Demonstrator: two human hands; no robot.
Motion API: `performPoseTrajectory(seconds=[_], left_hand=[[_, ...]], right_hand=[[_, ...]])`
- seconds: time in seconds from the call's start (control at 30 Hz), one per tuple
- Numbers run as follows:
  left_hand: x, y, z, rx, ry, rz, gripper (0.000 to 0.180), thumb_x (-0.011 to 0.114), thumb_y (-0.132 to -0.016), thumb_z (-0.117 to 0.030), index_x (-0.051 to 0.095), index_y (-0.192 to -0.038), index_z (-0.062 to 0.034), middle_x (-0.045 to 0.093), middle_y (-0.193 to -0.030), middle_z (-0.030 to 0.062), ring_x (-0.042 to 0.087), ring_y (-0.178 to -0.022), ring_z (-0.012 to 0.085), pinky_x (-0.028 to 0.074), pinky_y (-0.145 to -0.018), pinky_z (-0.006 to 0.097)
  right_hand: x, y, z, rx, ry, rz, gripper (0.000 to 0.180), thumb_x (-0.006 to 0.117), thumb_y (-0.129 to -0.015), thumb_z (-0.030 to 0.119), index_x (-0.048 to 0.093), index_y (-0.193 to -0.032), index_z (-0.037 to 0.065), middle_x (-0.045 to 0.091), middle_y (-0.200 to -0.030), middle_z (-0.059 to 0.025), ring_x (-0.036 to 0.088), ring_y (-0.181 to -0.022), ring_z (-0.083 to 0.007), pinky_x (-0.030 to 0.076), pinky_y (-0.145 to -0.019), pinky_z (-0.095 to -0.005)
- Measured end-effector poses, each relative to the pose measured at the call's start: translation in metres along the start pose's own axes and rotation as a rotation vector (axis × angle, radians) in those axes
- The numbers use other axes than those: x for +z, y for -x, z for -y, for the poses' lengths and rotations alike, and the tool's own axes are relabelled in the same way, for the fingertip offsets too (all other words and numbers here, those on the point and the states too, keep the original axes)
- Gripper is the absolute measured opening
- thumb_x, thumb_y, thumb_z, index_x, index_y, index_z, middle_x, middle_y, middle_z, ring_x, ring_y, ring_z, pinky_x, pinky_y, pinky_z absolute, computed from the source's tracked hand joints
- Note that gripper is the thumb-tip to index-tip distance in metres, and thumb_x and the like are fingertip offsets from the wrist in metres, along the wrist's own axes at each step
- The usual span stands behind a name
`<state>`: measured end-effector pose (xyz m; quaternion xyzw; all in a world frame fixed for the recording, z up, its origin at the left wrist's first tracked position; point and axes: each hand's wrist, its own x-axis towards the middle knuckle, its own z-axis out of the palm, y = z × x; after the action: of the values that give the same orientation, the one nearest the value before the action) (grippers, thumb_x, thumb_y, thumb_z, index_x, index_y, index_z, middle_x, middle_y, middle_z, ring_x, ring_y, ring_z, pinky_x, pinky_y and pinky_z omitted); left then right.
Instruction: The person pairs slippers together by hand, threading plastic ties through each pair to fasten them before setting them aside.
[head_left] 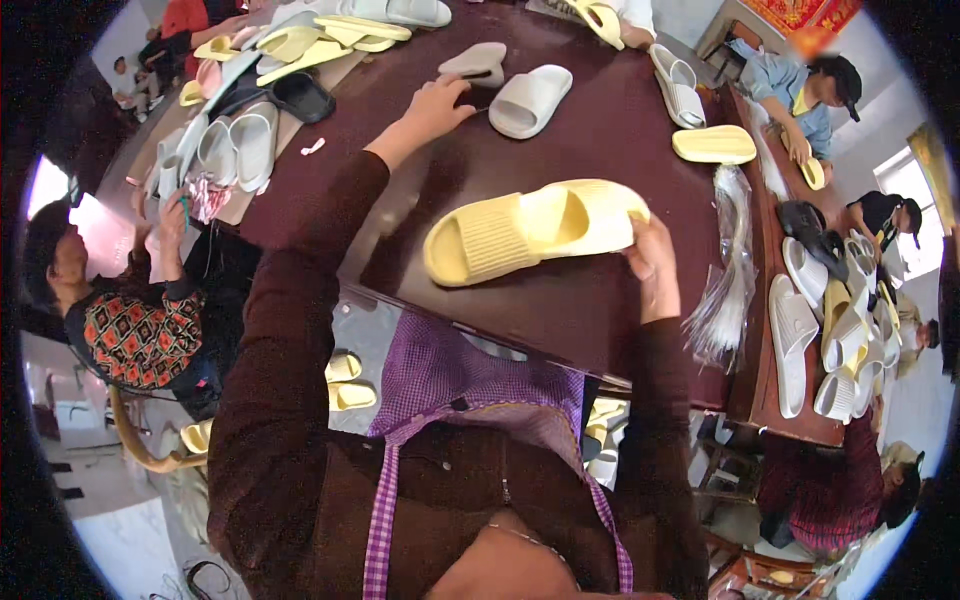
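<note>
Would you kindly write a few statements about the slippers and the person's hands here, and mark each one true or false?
1. The right hand holds a pale yellow slipper by one end. True.
2. The left hand rests in the person's lap. False: it reaches out over the dark table toward a grey-beige slipper.
3. A white slipper lies on the table just right of the left hand. True.
4. The yellow slipper in hand is sealed in a plastic bag. False: it is bare; a stack of clear bags lies at the table's right edge.
5. The person wears a purple checked apron. True.
</note>
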<state>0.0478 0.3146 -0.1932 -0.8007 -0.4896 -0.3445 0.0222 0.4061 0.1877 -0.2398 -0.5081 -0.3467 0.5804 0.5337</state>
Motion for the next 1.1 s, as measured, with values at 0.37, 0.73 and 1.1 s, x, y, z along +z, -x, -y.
performPoseTrajectory(seconds=[0.37,0.73,1.1], left_hand=[[0.062,-0.082,0.069,-0.089,-0.474,0.198,0.045,0.059,-0.082,-0.03,0.047,-0.12,-0.0077,0.061,-0.096,0.0182,0.06,-0.082,0.0333,0.049,-0.073,0.038],[0.027,-0.056,-0.056,-0.659,1.151,0.352,0.032,0.046,-0.091,-0.023,0.054,-0.106,0.0048,0.063,-0.088,0.0094,0.061,-0.076,0.0204,0.051,-0.064,0.035],[0.033,0.039,-0.101,-0.745,1.224,0.449,0.032,0.047,-0.091,-0.02,0.05,-0.114,0.0027,0.059,-0.102,0.0107,0.06,-0.084,0.0182,0.051,-0.071,0.032]], right_hand=[[0.02,0.008,-0.002,0.008,0.02,0.135,0.027,0.049,-0.091,0.015,0.052,-0.11,-0.004,0.062,-0.08,-0.0087,0.057,-0.058,-0.013,0.047,-0.048,-0.0261],[0.009,0.013,0.006,-0.03,0.101,0.205,0.03,0.053,-0.089,0.019,0.053,-0.108,-0.004,0.061,-0.079,-0.0077,0.056,-0.059,-0.0105,0.047,-0.047,-0.0241],[-0.013,-0.009,0.036,-0.992,0.947,-0.35,0.028,0.06,-0.082,0.02,0.06,-0.105,0.003,0.064,-0.087,-0.0156,0.062,-0.082,-0.0303,0.049,-0.074,-0.0353]])
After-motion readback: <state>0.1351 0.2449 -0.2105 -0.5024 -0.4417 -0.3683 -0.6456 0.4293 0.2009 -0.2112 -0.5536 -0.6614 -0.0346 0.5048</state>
